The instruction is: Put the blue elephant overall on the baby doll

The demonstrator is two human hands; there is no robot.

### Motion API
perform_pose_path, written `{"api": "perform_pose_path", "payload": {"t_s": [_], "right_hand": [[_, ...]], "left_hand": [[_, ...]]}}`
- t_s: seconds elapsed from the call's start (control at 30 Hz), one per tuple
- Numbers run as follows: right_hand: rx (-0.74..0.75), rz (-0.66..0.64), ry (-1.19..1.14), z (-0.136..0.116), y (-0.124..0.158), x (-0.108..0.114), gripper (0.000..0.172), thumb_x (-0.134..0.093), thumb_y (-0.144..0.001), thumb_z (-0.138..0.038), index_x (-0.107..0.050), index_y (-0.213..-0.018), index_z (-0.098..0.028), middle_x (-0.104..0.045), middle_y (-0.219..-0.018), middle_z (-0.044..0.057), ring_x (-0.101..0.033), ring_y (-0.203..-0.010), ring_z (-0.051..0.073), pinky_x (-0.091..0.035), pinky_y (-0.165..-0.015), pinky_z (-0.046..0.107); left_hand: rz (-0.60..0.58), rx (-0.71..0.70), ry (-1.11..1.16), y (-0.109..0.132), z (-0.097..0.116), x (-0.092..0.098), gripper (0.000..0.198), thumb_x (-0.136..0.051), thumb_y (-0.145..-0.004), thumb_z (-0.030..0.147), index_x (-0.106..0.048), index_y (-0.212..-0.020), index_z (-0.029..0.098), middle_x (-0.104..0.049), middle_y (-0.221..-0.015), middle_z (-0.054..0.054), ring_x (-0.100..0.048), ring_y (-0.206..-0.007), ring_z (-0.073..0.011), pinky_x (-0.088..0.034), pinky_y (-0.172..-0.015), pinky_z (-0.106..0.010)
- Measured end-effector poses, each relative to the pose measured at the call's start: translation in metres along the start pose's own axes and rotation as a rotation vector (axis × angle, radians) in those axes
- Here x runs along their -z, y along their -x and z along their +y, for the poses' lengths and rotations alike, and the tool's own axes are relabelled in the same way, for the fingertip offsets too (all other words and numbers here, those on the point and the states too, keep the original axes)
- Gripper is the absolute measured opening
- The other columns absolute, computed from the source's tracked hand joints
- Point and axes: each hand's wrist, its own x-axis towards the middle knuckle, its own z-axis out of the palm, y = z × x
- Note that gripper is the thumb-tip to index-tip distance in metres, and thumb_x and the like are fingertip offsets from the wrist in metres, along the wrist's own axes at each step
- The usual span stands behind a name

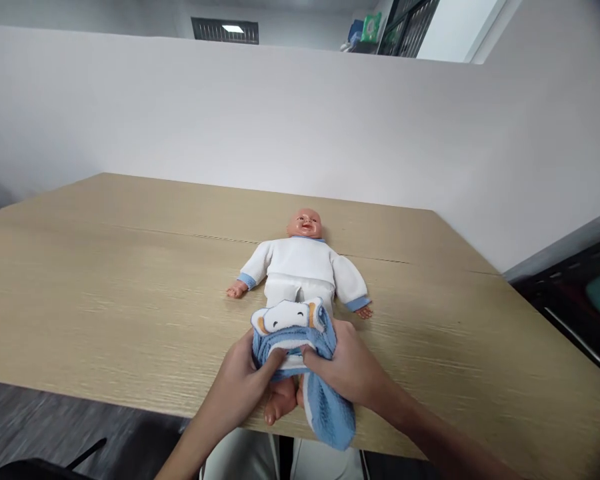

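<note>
A baby doll (303, 260) lies on its back on the table, head away from me, in a white top with blue cuffs and white bottoms. Over its legs I hold a bunched blue fleecy doll garment (330, 410) with a white animal face on it and white trim. My left hand (245, 373) grips its left side, thumb on the trim. On the other side my right hand (347, 363) pinches it in the same way. One tube-like part hangs down past the table's front edge. The doll's bare feet (280, 400) show below the cloth; its lower legs are mostly hidden.
The wooden table (130, 280) spreads out around the doll, with a seam across it. A white partition wall (230, 120) rises behind it. To the right of the table is a dark object (575, 300). My legs (245, 457) are under the front edge.
</note>
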Motion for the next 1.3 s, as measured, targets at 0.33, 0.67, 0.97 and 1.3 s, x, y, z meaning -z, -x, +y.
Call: {"api": "perform_pose_path", "payload": {"t_s": [0.33, 0.67, 0.97, 1.3], "right_hand": [[0.024, 0.135, 0.052, 0.021, -0.045, 0.000, 0.020, -0.074, -0.081, -0.025, -0.072, -0.101, -0.019, -0.079, -0.087, 0.002, -0.070, -0.077, 0.021, -0.056, -0.075, 0.032], [-0.015, -0.083, 0.005, -0.027, -0.046, 0.023, 0.007, -0.074, -0.085, -0.025, -0.072, -0.090, -0.021, -0.079, -0.086, -0.001, -0.071, -0.077, 0.019, -0.053, -0.069, 0.028], [0.035, -0.253, 0.000, -0.032, -0.019, 0.007, 0.013, -0.070, -0.086, -0.021, -0.071, -0.098, -0.025, -0.081, -0.098, -0.002, -0.073, -0.089, 0.021, -0.054, -0.082, 0.033], [0.013, -0.188, 0.324, -0.015, -0.015, -0.007, 0.021, -0.070, -0.088, -0.028, -0.066, -0.108, -0.023, -0.076, -0.116, 0.009, -0.071, -0.107, 0.030, -0.046, -0.088, 0.039]], "left_hand": [[0.117, -0.056, -0.201, -0.057, 0.010, 0.001, 0.037, -0.060, -0.100, 0.046, -0.071, -0.121, 0.017, -0.081, -0.118, -0.014, -0.075, -0.109, -0.0337, -0.055, -0.095, -0.042], [0.163, 0.019, -0.059, -0.034, 0.037, 0.009, 0.053, -0.056, -0.092, 0.063, -0.068, -0.113, 0.016, -0.081, -0.103, -0.011, -0.074, -0.090, -0.0307, -0.057, -0.079, -0.039], [0.100, 0.176, -0.221, 0.012, 0.006, -0.006, 0.055, -0.042, -0.096, 0.068, -0.065, -0.102, 0.019, -0.079, -0.099, -0.013, -0.072, -0.096, -0.0344, -0.053, -0.084, -0.043], [-0.004, 0.181, -0.553, 0.005, -0.013, -0.011, 0.042, -0.032, -0.105, 0.053, -0.054, -0.087, 0.023, -0.077, -0.101, -0.020, -0.072, -0.097, -0.0360, -0.044, -0.082, -0.043]]}}
